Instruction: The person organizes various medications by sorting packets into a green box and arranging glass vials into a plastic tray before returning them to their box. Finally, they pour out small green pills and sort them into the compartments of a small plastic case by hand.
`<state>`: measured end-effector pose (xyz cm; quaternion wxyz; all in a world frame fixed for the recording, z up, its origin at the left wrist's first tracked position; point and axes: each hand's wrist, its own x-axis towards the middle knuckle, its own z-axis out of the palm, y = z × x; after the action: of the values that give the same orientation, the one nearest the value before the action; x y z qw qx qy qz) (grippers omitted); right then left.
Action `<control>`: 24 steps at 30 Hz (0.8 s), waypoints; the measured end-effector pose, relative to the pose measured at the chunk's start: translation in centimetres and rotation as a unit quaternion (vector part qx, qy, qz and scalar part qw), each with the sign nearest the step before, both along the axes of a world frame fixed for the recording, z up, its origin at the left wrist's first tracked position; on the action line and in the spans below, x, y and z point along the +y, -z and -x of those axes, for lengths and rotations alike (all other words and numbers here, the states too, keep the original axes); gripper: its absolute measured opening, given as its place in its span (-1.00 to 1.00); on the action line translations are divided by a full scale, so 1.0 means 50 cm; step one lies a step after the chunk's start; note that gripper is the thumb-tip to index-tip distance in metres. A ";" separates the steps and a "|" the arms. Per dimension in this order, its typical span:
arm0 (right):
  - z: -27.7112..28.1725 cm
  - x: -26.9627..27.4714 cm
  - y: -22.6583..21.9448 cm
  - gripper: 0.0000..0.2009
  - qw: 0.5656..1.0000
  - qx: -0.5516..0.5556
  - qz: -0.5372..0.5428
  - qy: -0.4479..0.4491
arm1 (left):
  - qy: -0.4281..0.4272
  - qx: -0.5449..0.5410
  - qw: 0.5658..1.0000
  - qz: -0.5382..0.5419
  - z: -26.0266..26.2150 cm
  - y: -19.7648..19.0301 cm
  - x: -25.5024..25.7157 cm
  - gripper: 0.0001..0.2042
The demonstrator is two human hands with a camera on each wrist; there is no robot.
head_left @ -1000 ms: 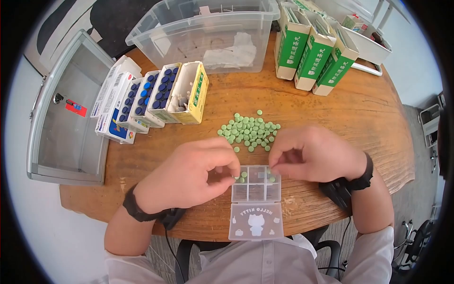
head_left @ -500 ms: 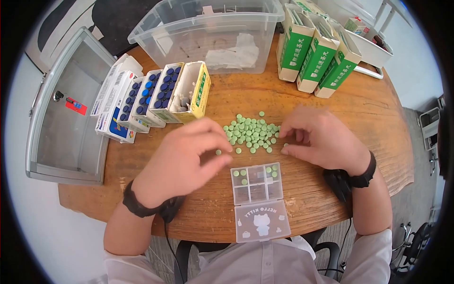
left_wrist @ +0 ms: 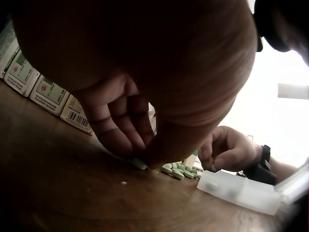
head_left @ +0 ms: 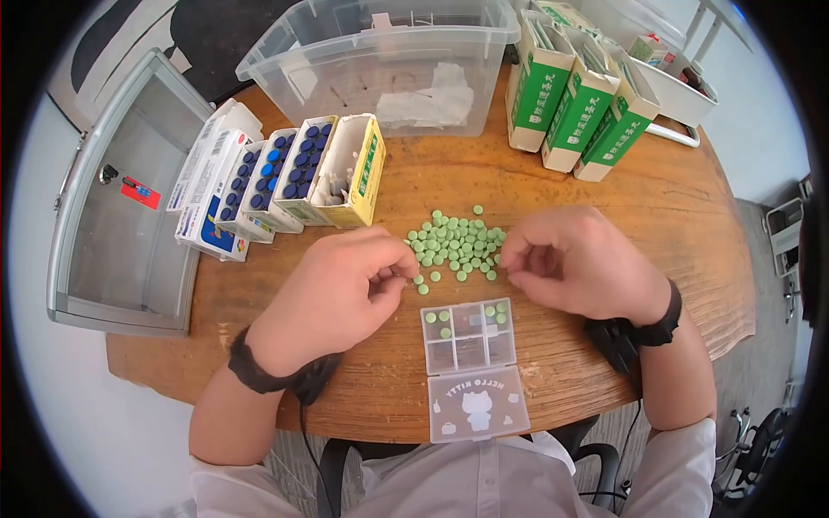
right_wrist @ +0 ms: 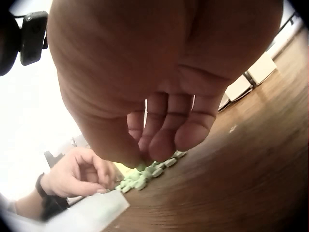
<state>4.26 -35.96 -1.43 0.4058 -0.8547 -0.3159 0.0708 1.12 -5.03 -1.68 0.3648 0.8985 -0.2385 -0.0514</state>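
One wooden table (head_left: 682, 224) fills most of what reaches me on the head feed, with a grey-framed case (head_left: 142, 242) at its left and a clear plastic bin (head_left: 380, 82) along the far side; three green cartons (head_left: 573, 116) stand right of the bin, and boxes of blue-capped vials (head_left: 298, 177) stand near the case. Closer in, the left hand (head_left: 341, 281) sits low at the pile's left edge, thumb and forefinger drawn together, and the left wrist feed shows me one tablet (left_wrist: 139, 164) at their tips, pinched as far as I can judge. The right hand (head_left: 579, 259) mirrors it at the right edge, fingers bent to the thumb, seemingly pinching another tablet. Between the hands and nearer the person lies the pill box (head_left: 471, 341), its lid open toward the shirt, three tablets in each outer compartment of the far row; I expect it to be light and easily nudged, so I would steady it by the side walls. Smallest are the loose green tablets (head_left: 466, 250), heaped beyond the box: probably hard, light, smooth and quick to skid, perhaps chipping under force, so I would take each by its rim, softly, between fingertip and thumb
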 end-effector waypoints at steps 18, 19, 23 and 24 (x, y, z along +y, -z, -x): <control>0.006 0.012 0.003 -0.80 0.995 0.007 -0.010 -0.098 | 0.185 -0.072 0.980 -0.026 0.027 -0.016 -0.008 -0.83; 0.010 0.015 0.006 -0.80 0.995 0.018 -0.007 -0.099 | 0.184 -0.072 0.980 -0.027 0.026 -0.016 -0.008 -0.83; 0.005 0.019 0.021 -0.80 0.999 -0.007 -0.031 0.007 | 0.072 -0.101 0.992 -0.017 0.012 -0.014 0.000 -0.88; 0.002 0.017 0.018 -0.80 0.999 -0.008 -0.031 0.007 | 0.020 -0.099 0.994 -0.035 0.007 -0.014 0.005 -0.89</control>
<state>4.16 -35.10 -2.34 0.4296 -0.8447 -0.3152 0.0510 0.77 -4.80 -0.96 0.3062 0.9066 -0.2895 0.0224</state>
